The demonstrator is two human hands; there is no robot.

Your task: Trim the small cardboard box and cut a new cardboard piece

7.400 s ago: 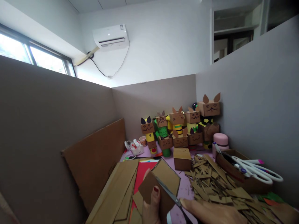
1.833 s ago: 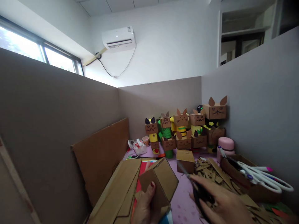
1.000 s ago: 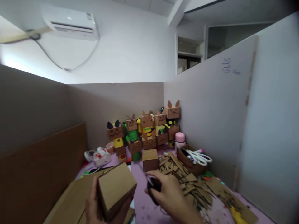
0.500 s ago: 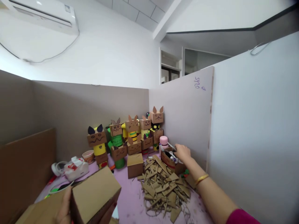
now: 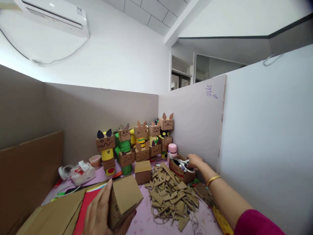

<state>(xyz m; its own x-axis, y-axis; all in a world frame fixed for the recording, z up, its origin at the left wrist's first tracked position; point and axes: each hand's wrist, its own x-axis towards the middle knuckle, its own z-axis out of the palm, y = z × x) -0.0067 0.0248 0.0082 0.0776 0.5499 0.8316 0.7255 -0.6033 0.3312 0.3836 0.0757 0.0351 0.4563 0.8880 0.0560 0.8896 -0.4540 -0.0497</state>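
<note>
My left hand [image 5: 101, 212] grips a folded brown cardboard box [image 5: 125, 198] low in the view, thumb side toward me, the box tilted. My right hand [image 5: 196, 161] is stretched far out to the small cardboard tray [image 5: 178, 170] against the right partition. Its fingers rest at the tray's rim beside white-handled scissors [image 5: 186, 165] that lie in the tray. Whether those fingers grip anything is hidden. A gold bangle sits on that wrist.
A heap of cardboard scraps [image 5: 171, 195] lies between the hands. Behind it stand a small closed box [image 5: 143, 171], a row of cardboard animal figures [image 5: 137, 143] and a pink bottle [image 5: 172, 150]. Flat cardboard sheets [image 5: 56, 215] and red paper [image 5: 85, 209] lie at left. Partitions close three sides.
My right hand carried dark-handled scissors away from the box to the tray and stays there. My left hand turned the box and drew it closer. My view swung right.
</note>
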